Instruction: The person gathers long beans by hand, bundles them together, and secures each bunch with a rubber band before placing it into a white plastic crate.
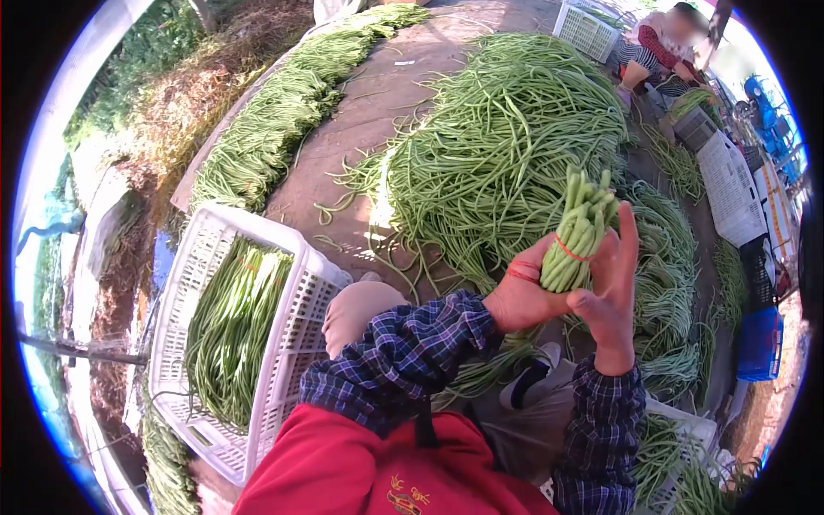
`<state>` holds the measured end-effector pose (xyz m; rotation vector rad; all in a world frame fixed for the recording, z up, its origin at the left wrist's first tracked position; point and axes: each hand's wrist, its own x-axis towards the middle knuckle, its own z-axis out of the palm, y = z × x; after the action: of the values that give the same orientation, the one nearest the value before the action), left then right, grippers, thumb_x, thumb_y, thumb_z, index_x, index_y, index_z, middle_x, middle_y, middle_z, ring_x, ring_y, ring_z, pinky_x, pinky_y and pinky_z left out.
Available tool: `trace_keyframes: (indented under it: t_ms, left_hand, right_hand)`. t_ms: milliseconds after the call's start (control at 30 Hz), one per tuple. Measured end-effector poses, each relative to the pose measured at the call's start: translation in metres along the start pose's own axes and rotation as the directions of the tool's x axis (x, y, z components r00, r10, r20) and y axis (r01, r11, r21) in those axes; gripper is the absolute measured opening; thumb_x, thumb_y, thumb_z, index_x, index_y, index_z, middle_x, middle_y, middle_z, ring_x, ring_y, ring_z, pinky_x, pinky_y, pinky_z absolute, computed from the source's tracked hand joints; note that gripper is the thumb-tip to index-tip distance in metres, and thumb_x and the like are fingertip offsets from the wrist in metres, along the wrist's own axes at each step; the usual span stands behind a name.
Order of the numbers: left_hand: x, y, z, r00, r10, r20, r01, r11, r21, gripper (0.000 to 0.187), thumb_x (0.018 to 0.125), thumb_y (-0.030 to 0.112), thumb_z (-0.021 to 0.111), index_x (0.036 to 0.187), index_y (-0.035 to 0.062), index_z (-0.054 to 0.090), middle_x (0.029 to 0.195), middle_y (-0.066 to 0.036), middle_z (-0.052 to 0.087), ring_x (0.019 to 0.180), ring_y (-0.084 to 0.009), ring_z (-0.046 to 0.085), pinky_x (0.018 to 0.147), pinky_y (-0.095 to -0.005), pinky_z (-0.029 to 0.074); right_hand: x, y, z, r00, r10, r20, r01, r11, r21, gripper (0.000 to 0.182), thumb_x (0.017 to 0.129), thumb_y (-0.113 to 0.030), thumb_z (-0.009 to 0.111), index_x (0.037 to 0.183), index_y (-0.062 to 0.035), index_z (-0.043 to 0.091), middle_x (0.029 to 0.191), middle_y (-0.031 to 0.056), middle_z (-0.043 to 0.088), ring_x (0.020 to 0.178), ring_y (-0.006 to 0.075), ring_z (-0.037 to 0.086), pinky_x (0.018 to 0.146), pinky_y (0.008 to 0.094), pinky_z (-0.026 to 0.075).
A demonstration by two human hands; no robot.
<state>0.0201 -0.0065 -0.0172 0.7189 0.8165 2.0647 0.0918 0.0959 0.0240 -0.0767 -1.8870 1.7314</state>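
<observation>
A bundle of long green beans [577,236] stands upright in front of me, with a red rubber band [571,247] around its middle. My left hand [524,296] is closed around the lower part of the bundle from the left; red bands [522,270] circle that hand near the thumb. My right hand [611,296] is at the bundle's right side, its fingers stretched upward and its thumb apart, close to the lower stems. Behind the bundle spreads a large heap of loose long beans [506,129].
A white plastic crate [296,318] with bundled beans is at my left. A long row of beans [275,120] lies beyond it. Another person [657,47] sits at the back right near white crates [730,189] and a blue crate [760,343]. More beans lie at my lower right.
</observation>
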Motion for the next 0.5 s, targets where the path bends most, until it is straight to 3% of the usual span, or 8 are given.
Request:
trace_keyframes:
  t_ms: [67, 167, 267, 300, 333, 400, 467, 500]
  left_hand:
    - [0.004, 0.012, -0.006, 0.995, -0.016, -0.099, 0.028, 0.992, 0.121, 0.054, 0.072, -0.004, 0.068, 0.121, 0.0084, 0.047, 0.104, 0.0, 0.059, 0.096, -0.0087, 0.056, 0.082, -0.0266, 0.048]
    - [0.002, 0.023, -0.01, 0.984, 0.068, -0.167, -0.067, 0.998, 0.009, 0.042, 0.073, -0.003, 0.067, 0.111, 0.0056, 0.051, 0.091, -0.001, 0.061, 0.084, -0.0098, 0.059, 0.077, -0.0266, 0.049]
    - [0.004, 0.038, -0.02, 0.971, 0.164, -0.176, -0.154, 0.986, 0.068, 0.049, 0.073, -0.003, 0.066, 0.116, 0.0039, 0.045, 0.09, -0.005, 0.06, 0.084, -0.0143, 0.059, 0.076, -0.0305, 0.05]
    - [0.004, 0.043, -0.019, 0.965, 0.164, -0.203, -0.165, 0.986, 0.012, 0.048, 0.074, -0.001, 0.066, 0.115, 0.0037, 0.041, 0.086, -0.006, 0.059, 0.079, -0.0159, 0.058, 0.07, -0.0307, 0.049]
    - [0.004, 0.049, -0.02, 0.964, 0.17, -0.207, -0.171, 0.985, 0.014, 0.048, 0.074, -0.001, 0.066, 0.115, 0.0037, 0.041, 0.086, -0.006, 0.059, 0.079, -0.0159, 0.058, 0.07, -0.0307, 0.049]
    - [0.0, 0.061, -0.024, 0.941, 0.214, -0.264, -0.245, 0.965, -0.09, 0.049, 0.074, 0.001, 0.065, 0.115, 0.0037, 0.039, 0.083, -0.007, 0.057, 0.078, -0.018, 0.058, 0.068, -0.032, 0.049]
    - [-0.007, 0.078, -0.023, 0.919, 0.258, -0.298, -0.294, 0.952, -0.084, 0.049, 0.074, 0.004, 0.066, 0.115, 0.0031, 0.039, 0.082, -0.008, 0.057, 0.076, -0.0194, 0.058, 0.067, -0.0324, 0.049]
    - [-0.012, 0.088, -0.023, 0.891, 0.291, -0.349, -0.33, 0.942, -0.057, 0.049, 0.074, 0.005, 0.067, 0.115, 0.0031, 0.039, 0.082, -0.008, 0.057, 0.075, -0.0197, 0.058, 0.067, -0.0327, 0.049]
  right_hand:
    - [-0.002, -0.002, 0.006, 0.985, 0.128, 0.116, -0.133, 0.99, 0.037, 0.125, 0.055, -0.046, 0.084, 0.144, -0.007, 0.006, 0.135, 0.0183, 0.036, 0.121, 0.0275, 0.043, 0.101, 0.0406, 0.032]
    - [-0.002, 0.013, 0.015, 0.942, 0.213, 0.26, -0.214, 0.976, -0.025, 0.125, 0.052, -0.04, 0.087, 0.143, -0.0048, 0.009, 0.136, 0.0161, 0.035, 0.122, 0.0255, 0.042, 0.102, 0.0385, 0.031]
    - [0.002, 0.025, 0.032, 0.947, 0.089, 0.307, -0.08, 0.996, -0.042, 0.122, 0.054, -0.03, 0.088, 0.143, -0.0031, 0.01, 0.136, 0.0129, 0.036, 0.123, 0.0229, 0.04, 0.102, 0.0355, 0.032]
    - [-0.003, 0.034, 0.035, 0.936, 0.179, 0.303, -0.215, 0.972, 0.09, 0.115, 0.057, -0.021, 0.087, 0.142, -0.002, 0.014, 0.134, 0.0101, 0.038, 0.124, 0.0202, 0.039, 0.101, 0.0334, 0.033]
    - [-0.005, 0.033, 0.037, 0.934, 0.177, 0.31, -0.214, 0.972, 0.091, 0.115, 0.057, -0.021, 0.087, 0.142, -0.002, 0.014, 0.134, 0.0101, 0.038, 0.124, 0.0202, 0.039, 0.101, 0.0334, 0.033]
    - [-0.008, 0.032, 0.045, 0.865, 0.331, 0.378, -0.446, 0.852, 0.275, 0.108, 0.058, -0.015, 0.085, 0.142, -0.0012, 0.018, 0.134, 0.0085, 0.038, 0.125, 0.0184, 0.038, 0.102, 0.033, 0.033]
    - [-0.01, 0.03, 0.051, 0.85, 0.337, 0.404, -0.475, 0.823, 0.313, 0.1, 0.058, -0.011, 0.084, 0.138, -0.0005, 0.026, 0.127, 0.0069, 0.045, 0.117, 0.0165, 0.044, 0.098, 0.0309, 0.037]
    - [-0.008, 0.025, 0.052, 0.776, 0.385, 0.5, -0.548, 0.804, 0.232, 0.097, 0.058, -0.01, 0.084, 0.137, -0.0009, 0.028, 0.122, 0.0056, 0.049, 0.111, 0.0153, 0.048, 0.094, 0.0296, 0.04]
